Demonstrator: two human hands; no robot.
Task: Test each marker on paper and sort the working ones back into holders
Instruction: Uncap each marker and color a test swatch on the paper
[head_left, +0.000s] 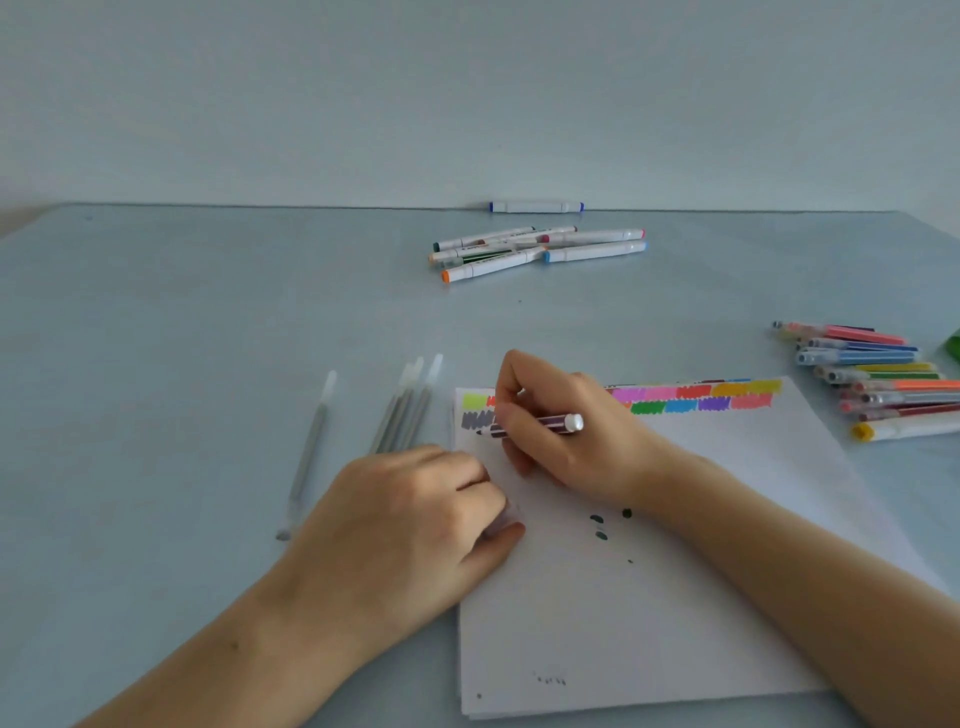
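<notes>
My right hand (563, 431) pinches a dark purple marker (535, 425) between thumb and fingers. Its long axis runs nearly level across the sheet, the tip pointing left onto the paper (675, 571) at the grey scribble (475, 419), the white end cap (573, 422) pointing right past my knuckles. The marker lies low, almost flat to the page.

My left hand (415, 514) rests at the paper's left edge, fingers curled round a small clear cap (503, 521) that I can only partly see.

A band of coloured swatches (696, 397) runs along the top of the sheet, and a few dark dots (602, 525) sit near its middle.

No holder shows; everything lies loose on the table (156, 322). Left of the paper lie grey pens (405, 410), pointing away from me. At the far side is a heap of white markers (535, 249), with one more (536, 207) against the wall. To the right is a pile of coloured markers (878, 379), lengthwise left to right.
</notes>
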